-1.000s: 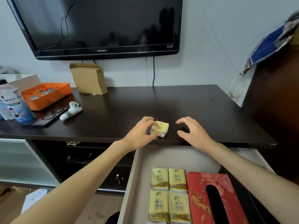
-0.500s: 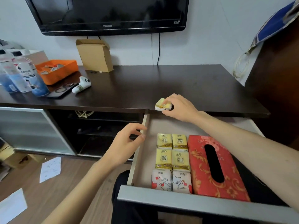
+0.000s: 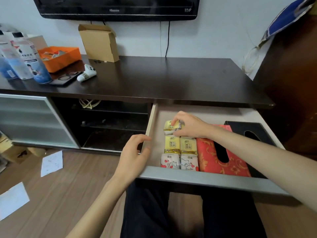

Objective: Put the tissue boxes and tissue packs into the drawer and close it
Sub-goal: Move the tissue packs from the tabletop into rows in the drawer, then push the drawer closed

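Note:
The drawer stands pulled out under the dark cabinet top. Inside lie several small tissue packs in two columns: yellow ones and white heart-printed ones at the front. To their right sit a red patterned tissue box and a black tissue box. My right hand is inside the drawer, shut on a yellow tissue pack held over the back of the columns. My left hand hovers by the drawer's left wall, fingers apart and curled, holding nothing.
On the cabinet top stand an open cardboard box, an orange tray, plastic bottles, a phone and a white controller. A television hangs above. Papers lie on the wooden floor. My legs are under the drawer.
My right hand carried the yellow pack off the cabinet top and down into the drawer, after taking it from my left hand, which dropped beside the drawer's left wall. The view tilted down.

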`<state>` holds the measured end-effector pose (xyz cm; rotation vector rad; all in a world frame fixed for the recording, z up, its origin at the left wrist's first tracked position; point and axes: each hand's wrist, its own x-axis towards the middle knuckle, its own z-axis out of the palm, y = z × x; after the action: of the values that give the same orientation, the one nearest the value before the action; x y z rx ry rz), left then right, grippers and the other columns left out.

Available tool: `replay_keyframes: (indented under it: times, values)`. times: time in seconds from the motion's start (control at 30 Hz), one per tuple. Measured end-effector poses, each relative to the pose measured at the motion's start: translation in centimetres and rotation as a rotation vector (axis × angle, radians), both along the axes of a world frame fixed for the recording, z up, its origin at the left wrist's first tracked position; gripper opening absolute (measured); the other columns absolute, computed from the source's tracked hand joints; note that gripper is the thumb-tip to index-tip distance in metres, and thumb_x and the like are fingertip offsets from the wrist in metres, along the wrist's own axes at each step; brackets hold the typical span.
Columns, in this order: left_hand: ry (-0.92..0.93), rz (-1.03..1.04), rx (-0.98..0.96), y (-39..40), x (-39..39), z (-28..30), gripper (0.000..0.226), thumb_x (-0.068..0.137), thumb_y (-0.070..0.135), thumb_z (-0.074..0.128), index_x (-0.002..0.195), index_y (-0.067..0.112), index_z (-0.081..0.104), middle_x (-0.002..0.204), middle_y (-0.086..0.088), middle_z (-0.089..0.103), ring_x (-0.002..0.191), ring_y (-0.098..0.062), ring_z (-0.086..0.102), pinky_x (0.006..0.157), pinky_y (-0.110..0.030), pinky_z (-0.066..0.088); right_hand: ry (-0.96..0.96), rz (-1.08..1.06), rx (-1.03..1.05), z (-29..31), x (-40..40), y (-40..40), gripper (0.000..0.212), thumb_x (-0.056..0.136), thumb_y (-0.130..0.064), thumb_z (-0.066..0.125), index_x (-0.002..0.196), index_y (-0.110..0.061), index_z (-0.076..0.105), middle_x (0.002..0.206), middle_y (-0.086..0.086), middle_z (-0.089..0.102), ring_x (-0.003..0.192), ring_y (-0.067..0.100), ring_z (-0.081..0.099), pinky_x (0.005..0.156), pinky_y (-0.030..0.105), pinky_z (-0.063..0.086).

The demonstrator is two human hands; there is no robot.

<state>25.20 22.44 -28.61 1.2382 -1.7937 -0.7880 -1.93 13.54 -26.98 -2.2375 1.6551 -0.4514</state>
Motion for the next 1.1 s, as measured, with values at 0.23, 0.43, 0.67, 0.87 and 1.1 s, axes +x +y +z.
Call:
replay_keyframes:
  times: [0.23,0.43,0.67,0.87,1.1]
  values:
    - [-0.042,-0.009,-0.006,0.7,0.3,-0.3,0.028,0.093,0.01,0.059,0.116,0.025,0.066,0.122,0.015,0.057,0.116,-0.005,0.055,0.094,-0.034,0.052,0.046,-0.003,0.065,0.2,0.4,0.3,0.019,0.089,-0.042,0.067,0.103,-0.029,0.072,0.13,-0.005,0.055,0.125,0.017,0.048,0.101,0.042,0.041]
    - [-0.168,-0.046,-0.09,2.5,0.7,-1.0,0.027,0.094,0.017,0.06,0.119,0.024,0.065,0.13,0.012,0.053,0.121,-0.01,0.049,0.099,-0.039,0.047,-0.122,-0.008,-0.004,1.9,-0.4,5.1,0.013,0.093,-0.028,0.07,0.106,-0.025,0.073,0.135,-0.003,0.055,0.13,0.016,0.045,0.109,0.036,0.033]
    - [-0.435,-0.115,-0.357,5.4,0.1,-1.0,0.044,0.089,0.059,0.059,0.118,0.026,0.064,0.134,0.007,0.053,0.124,-0.012,0.045,0.091,-0.03,0.043,-0.085,-0.083,-0.127,1.6,-2.3,18.7,0.028,0.093,-0.05,0.059,0.117,-0.036,0.064,0.14,-0.02,0.051,0.134,0.0,0.041,0.106,0.026,0.033]
    - [-0.602,-0.056,-0.583,5.6,-0.7,-2.3,0.046,0.078,0.056,0.076,0.108,0.022,0.071,0.106,0.005,0.065,0.094,-0.018,0.058,0.075,-0.031,0.04,0.148,-0.336,-0.331,-4.0,-5.9,28.3,0.057,0.094,-0.058,0.055,0.143,-0.028,0.049,0.151,-0.014,0.042,0.138,0.008,0.042,0.111,0.027,0.031]
    - [-0.593,-0.038,-0.612,3.3,-1.5,-2.8,0.04,0.073,0.056,0.079,0.099,0.026,0.071,0.095,0.01,0.064,0.085,-0.014,0.052,0.067,-0.025,0.03,0.328,-0.453,-0.533,-8.0,-8.0,26.4,0.06,0.094,-0.052,0.055,0.143,-0.018,0.049,0.144,0.0,0.049,0.122,0.027,0.051,0.1,0.042,0.032]
